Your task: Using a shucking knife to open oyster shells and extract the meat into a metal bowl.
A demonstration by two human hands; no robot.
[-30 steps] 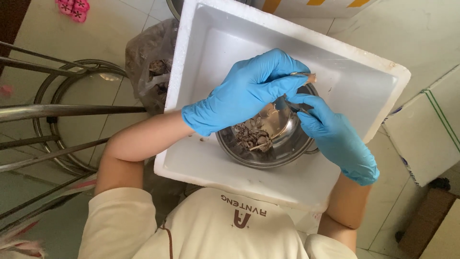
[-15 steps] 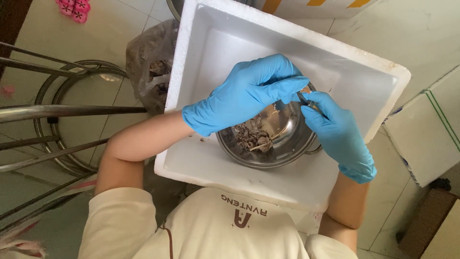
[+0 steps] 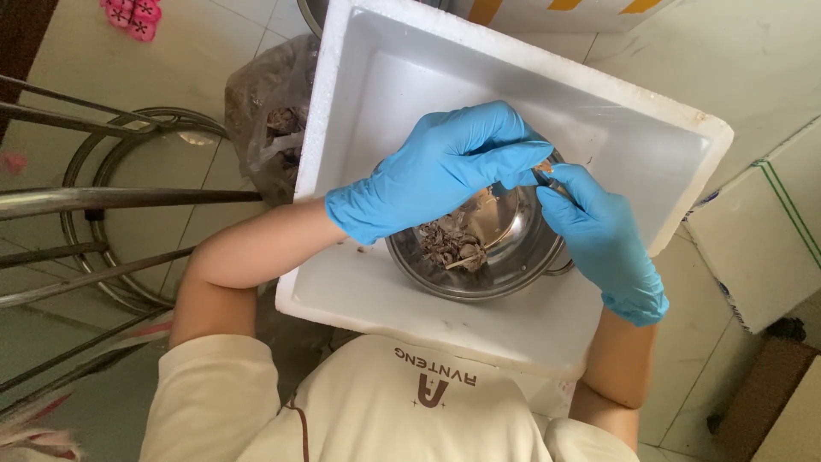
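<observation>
Over on the left, metal chair legs (image 3: 103, 198) and a round ring frame stand on the pale tiled floor, with a small pink thing (image 3: 132, 15) lying far off at the top corner. Next comes a clear plastic bag (image 3: 267, 128) holding brownish scraps, pressed against the outer wall of a white foam box (image 3: 359, 103). The box sits in front of the person, and a shiny steel bowl (image 3: 479, 274) rests on its floor, toward the near right part. A heap of brown shell-like bits (image 3: 449, 244) lies in the bottom of the bowl. The left hand (image 3: 436, 171), in a blue glove, reaches across above the bowl, its fingers curled in and pinching a small brownish piece (image 3: 543, 166) at the far rim. The right hand (image 3: 603, 235), gloved in blue too, meets it there, fingers closed narrowly on a thin dark tool (image 3: 550, 180) whose tip touches that same piece. Further right, white cartons (image 3: 761, 239) stand on the floor just beside the box.
</observation>
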